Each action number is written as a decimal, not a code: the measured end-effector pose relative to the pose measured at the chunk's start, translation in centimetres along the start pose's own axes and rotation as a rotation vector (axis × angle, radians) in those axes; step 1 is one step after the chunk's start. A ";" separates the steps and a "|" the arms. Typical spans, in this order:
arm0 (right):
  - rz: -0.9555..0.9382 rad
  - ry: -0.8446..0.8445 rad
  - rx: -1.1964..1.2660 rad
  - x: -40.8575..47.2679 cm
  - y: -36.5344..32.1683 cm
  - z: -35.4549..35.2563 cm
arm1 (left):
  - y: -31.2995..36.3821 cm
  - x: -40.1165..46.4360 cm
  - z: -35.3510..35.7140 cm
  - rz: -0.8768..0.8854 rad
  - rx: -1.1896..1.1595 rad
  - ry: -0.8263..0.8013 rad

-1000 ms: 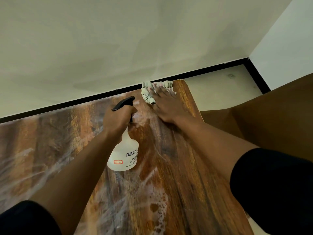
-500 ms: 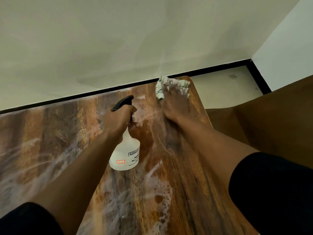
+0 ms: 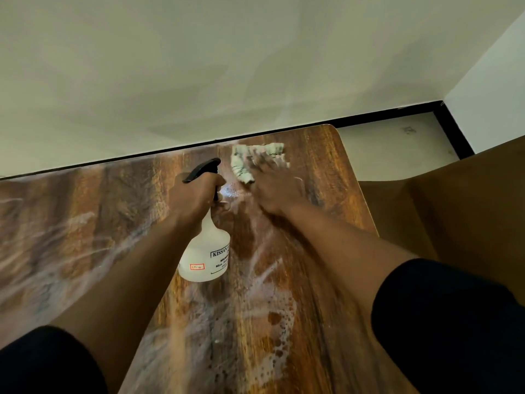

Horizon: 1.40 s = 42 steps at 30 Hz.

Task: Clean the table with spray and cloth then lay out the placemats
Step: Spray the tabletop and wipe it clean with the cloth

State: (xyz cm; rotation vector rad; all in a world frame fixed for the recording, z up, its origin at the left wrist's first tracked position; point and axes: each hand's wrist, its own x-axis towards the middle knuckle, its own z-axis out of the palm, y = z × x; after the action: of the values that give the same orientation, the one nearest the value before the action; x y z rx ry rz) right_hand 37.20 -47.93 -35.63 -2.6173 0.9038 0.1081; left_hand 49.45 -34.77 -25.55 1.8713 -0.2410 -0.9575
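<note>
The wiping is well under way but not done — foam and wet streaks lie over much of the wooden table (image 3: 326, 155), thickest toward six o'clock. The right hand (image 3: 274, 189) presses flat, fingers spread, on the cloth (image 3: 241, 163) near the far corner at twelve o'clock; the left hand (image 3: 196, 194) grips the spray bottle (image 3: 206, 257) at its neck. No placemats in sight — that step is all to come.

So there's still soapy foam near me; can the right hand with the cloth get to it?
Probably yes: the right hand presses the pale crumpled cloth; bare wooden table lies between it and the foam.
</note>
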 end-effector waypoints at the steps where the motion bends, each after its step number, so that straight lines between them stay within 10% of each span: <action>1: 0.044 0.005 0.000 -0.4 1.2 -0.4 | -0.1 -0.2 0.0 0.003 -0.014 -0.002; 16: 0.392 0.065 0.077 0.2 0.4 -0.7 | -1.9 -1.8 -5.4 0.045 -0.067 -0.098; 30: -0.073 -0.040 -0.009 4.0 -10.6 2.2 | -0.7 1.9 -9.3 -0.021 -0.033 -0.110; 42: 0.463 0.094 0.087 7.4 -2.5 -0.6 | 0.1 4.1 -10.8 -0.011 0.008 -0.147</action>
State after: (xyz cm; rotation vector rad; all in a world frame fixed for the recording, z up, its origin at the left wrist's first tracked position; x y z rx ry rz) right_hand 44.51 -50.62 -35.65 -2.3039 1.4977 0.0629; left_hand 59.84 -29.70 -25.33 1.8132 -0.3237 -1.1045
